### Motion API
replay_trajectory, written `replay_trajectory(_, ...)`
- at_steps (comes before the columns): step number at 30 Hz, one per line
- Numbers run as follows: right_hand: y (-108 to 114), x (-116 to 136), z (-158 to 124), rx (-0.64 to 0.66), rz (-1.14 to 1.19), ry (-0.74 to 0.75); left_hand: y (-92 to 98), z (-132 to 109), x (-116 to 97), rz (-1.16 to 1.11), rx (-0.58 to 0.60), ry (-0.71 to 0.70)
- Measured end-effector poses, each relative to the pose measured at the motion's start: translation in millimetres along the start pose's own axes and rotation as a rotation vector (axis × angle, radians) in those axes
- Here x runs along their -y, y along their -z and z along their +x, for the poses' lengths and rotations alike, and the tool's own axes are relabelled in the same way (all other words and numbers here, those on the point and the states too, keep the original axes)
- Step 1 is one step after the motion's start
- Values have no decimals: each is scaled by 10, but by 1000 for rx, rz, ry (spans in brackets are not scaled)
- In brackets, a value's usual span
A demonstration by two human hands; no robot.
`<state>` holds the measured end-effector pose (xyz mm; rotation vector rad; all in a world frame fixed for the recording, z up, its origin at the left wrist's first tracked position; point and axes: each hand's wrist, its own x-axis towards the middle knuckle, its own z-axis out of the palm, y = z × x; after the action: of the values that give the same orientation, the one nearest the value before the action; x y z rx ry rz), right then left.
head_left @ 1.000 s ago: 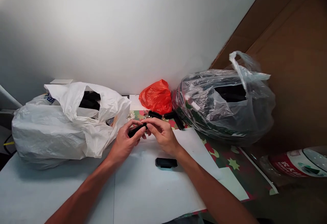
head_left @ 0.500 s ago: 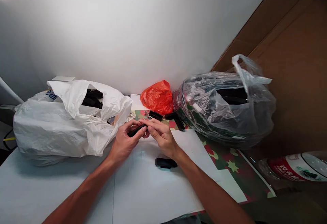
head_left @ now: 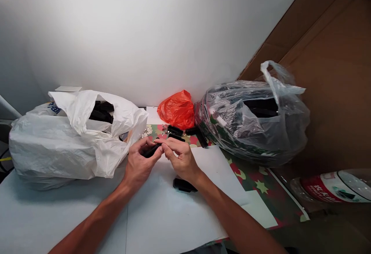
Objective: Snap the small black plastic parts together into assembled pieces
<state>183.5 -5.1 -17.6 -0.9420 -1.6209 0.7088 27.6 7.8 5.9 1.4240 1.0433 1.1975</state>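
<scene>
My left hand (head_left: 142, 160) is wrapped round a small, dark black plastic part (head_left: 151, 151). The fingers of my right hand (head_left: 181, 157) are pinched together at that part's right end, and the two hands touch there. What lies between the right fingertips is hidden. Under my right wrist a black plastic casing (head_left: 184, 185) rests on the white paper (head_left: 168, 215). Just beyond the hands are more black casings (head_left: 175, 131) and a scatter of small metal pieces (head_left: 147, 132), too small to make out singly.
A white plastic bag (head_left: 58, 146) with black parts inside stands on the left. An orange-red bag (head_left: 176, 110) sits at the back, beside a clear bag (head_left: 249, 126) of dark items. A labelled bottle (head_left: 333, 187) lies far right, near the brown cardboard (head_left: 333, 72).
Both hands have shifted slightly left and stay on the same part. Another black casing shows behind the right fingers. The whole view has shifted a little.
</scene>
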Motion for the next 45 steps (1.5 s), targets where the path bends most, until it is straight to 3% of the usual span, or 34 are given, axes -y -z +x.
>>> replay_trajectory(6,3,17,-4,-16,-29,5,34,8,-2,5,12,21)
replay_trajectory(14,165,-13,106,88,340,-271,59,24,41,-55,87,99)
replay_trajectory(20,388,-54,155,307,409,-320,101,21,39,-118,346,186)
replay_trajectory(23,426,-54,151,354,425,-323,119,30,29,-175,440,243)
replay_trajectory(27,415,-21,155,298,345,-296,124,49,8,-148,417,250)
replay_trajectory(32,409,12,149,249,68,-237,119,38,-17,192,296,35)
replay_trajectory(36,401,-12,145,281,-64,-217,123,5,16,365,282,-10)
replay_trajectory(45,378,-75,180,264,-162,-185,166,-25,108,314,306,-28)
